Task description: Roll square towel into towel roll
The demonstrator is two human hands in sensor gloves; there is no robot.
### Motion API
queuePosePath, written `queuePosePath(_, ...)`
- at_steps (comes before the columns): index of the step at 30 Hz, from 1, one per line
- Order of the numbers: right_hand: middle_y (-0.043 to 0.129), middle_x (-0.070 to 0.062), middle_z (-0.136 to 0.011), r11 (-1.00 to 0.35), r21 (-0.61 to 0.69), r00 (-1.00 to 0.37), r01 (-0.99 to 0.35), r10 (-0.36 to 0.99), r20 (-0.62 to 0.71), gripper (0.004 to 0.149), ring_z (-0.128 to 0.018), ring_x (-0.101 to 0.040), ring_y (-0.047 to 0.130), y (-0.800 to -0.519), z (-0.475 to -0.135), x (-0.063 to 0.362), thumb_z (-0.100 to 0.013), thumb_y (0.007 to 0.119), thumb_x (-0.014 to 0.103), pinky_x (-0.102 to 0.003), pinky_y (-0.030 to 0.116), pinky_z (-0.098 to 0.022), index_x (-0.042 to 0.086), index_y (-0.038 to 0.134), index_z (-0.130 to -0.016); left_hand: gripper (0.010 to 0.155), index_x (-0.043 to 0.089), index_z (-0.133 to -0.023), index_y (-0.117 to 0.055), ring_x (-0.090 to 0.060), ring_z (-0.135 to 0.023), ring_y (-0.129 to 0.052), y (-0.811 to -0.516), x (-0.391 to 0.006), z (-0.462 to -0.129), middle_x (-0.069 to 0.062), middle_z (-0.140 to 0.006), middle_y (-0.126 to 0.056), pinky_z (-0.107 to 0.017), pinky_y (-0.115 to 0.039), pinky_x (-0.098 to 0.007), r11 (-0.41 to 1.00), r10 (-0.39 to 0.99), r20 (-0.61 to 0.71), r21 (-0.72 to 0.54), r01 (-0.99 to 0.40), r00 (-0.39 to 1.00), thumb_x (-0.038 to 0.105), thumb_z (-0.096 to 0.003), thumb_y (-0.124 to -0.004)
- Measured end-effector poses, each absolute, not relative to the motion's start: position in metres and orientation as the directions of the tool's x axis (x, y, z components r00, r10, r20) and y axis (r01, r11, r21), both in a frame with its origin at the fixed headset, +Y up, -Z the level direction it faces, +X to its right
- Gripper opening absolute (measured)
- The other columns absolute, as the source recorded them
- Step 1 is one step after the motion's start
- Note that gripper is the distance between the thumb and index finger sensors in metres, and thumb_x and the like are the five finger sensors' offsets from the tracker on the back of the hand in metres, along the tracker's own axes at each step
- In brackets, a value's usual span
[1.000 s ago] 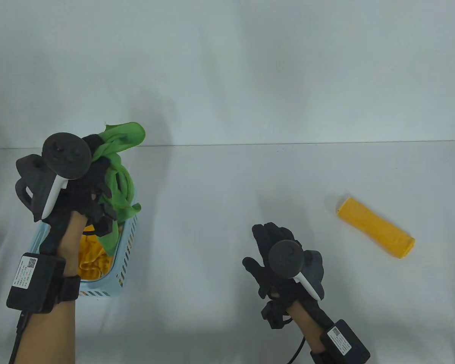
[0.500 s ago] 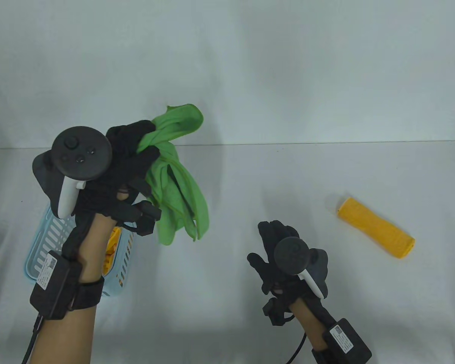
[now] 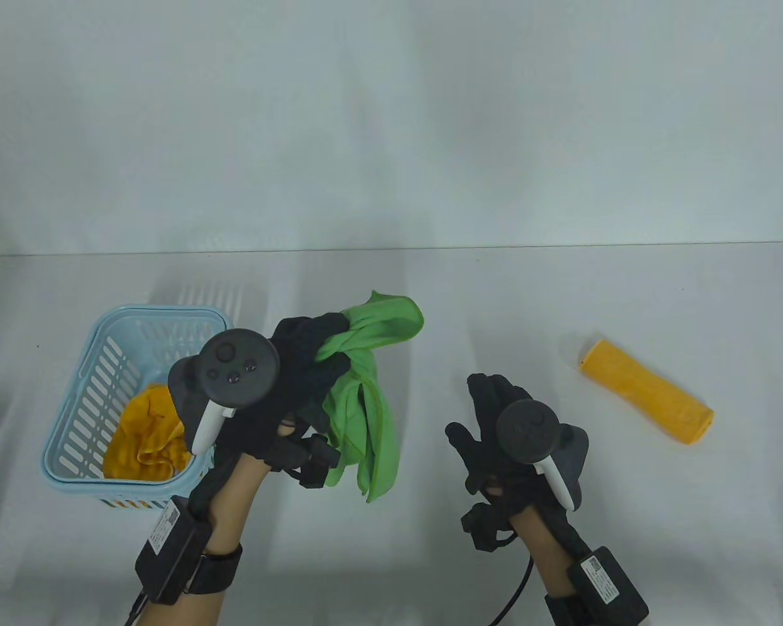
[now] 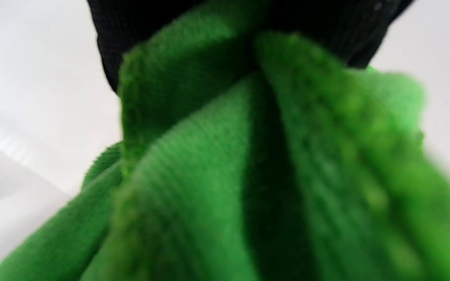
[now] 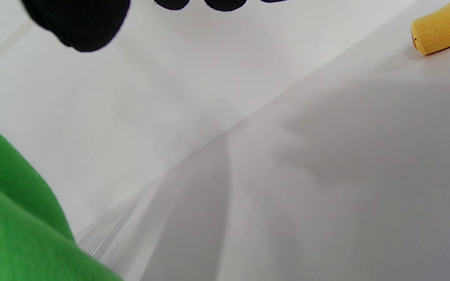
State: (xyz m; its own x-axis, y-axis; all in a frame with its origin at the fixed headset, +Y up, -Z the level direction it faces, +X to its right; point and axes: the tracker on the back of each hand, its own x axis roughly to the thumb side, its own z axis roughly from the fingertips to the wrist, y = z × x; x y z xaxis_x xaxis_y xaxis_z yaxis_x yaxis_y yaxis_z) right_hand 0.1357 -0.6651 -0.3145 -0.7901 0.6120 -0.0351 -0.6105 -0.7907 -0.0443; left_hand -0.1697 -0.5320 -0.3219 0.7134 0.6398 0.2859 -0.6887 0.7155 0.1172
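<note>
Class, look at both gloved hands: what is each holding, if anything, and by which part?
The left hand grips the green towel by a bunched upper corner; the rest hangs down. The right hand holds nothing.

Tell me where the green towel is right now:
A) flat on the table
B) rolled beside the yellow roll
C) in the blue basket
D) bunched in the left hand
D: the left hand grips the green towel bunched, hanging between the basket and the right hand.

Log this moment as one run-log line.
left hand: grips green towel, bunched, hanging | right hand: open, empty | yellow roll: on table | basket: yellow cloth inside
</note>
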Motion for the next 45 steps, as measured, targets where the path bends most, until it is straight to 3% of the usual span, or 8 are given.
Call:
queuePosePath(10, 0.04, 0.005, -0.111, -0.814, -0.048, -0.816, -0.578, 0.576, 0.053, 0.077, -0.107, -0.035, 0.04, -0.66, -0.306, 0.119, -0.034, 0.072, 0.057, -0.064, 0.039, -0.074, 0.038, 0.038, -0.1, 0.055, 0.028, -0.092, -0.076, -0.017, -0.056, -0.101, -0.566, -0.181, -0.311, 0.002, -0.084, -0.081, -0.054, -0.085, -0.042, 0.686, 0.67, 0.264, 0.137, -0.715, 0.694, 0.035, -0.0387, -0.085)
queuePosePath(19, 0.047, 0.005, -0.109, -0.824, -0.006, -0.816, -0.566, 0.559, 0.146, 0.075, -0.105, -0.035, 0.048, -0.66, -0.296, 0.1, -0.034, 0.072, 0.056, -0.063, 0.045, -0.073, 0.037, 0.042, -0.099, 0.055, 0.026, -0.092, -0.075, -0.017, -0.055, -0.101, -0.588, -0.194, -0.312, 0.001, -0.083, -0.081, -0.052, -0.086, -0.042, 0.688, 0.691, 0.161, 0.152, -0.71, 0.704, 0.036, -0.0389, -0.085)
queuePosePath(26, 0.073, 0.006, -0.096, -0.722, 0.113, -0.666, -0.683, 0.679, 0.309, 0.06, -0.091, -0.03, 0.075, -0.647, -0.276, 0.069, -0.035, 0.075, 0.051, -0.056, 0.062, -0.067, 0.036, 0.063, -0.091, 0.056, 0.024, -0.093, -0.073, -0.017, -0.055, -0.101, -0.598, -0.193, -0.32, 0.0, -0.082, -0.079, -0.052, -0.086, -0.042, 0.703, 0.689, 0.12, 0.128, -0.699, 0.715, 0.036, -0.0394, -0.084)
queuePosePath(31, 0.083, 0.006, -0.087, -0.657, 0.206, -0.583, -0.725, 0.745, 0.323, 0.047, -0.081, -0.028, 0.084, -0.648, -0.274, 0.05, -0.036, 0.077, 0.046, -0.054, 0.068, -0.062, 0.04, 0.075, -0.083, 0.055, 0.023, -0.092, -0.072, -0.017, -0.054, -0.101, -0.602, -0.178, -0.32, 0.0, -0.081, -0.079, -0.052, -0.086, -0.042, 0.733, 0.66, 0.135, 0.103, -0.673, 0.739, 0.036, -0.0394, -0.084)
queuePosePath(38, 0.076, 0.004, -0.089, -0.682, 0.136, -0.633, -0.719, 0.723, 0.276, 0.066, -0.082, -0.028, 0.08, -0.651, -0.276, 0.045, -0.028, 0.078, 0.061, -0.054, 0.067, -0.062, 0.032, 0.067, -0.087, 0.056, 0.023, -0.092, -0.071, -0.016, -0.053, -0.102, -0.604, -0.154, -0.317, 0.0, -0.08, -0.079, -0.051, -0.086, -0.042, 0.755, 0.639, 0.179, 0.041, -0.655, 0.748, 0.037, -0.0393, -0.083)
queuePosePath(45, 0.067, 0.003, -0.092, -0.703, 0.146, -0.668, -0.696, 0.708, 0.228, 0.077, -0.086, -0.029, 0.072, -0.656, -0.284, 0.048, -0.023, 0.084, 0.062, -0.056, 0.063, -0.065, 0.03, 0.058, -0.089, 0.058, 0.021, -0.093, -0.067, -0.016, -0.053, -0.101, -0.605, -0.143, -0.316, -0.001, -0.079, -0.077, -0.051, -0.086, -0.041, 0.753, 0.648, 0.202, -0.025, -0.657, 0.735, 0.038, -0.0397, -0.082)
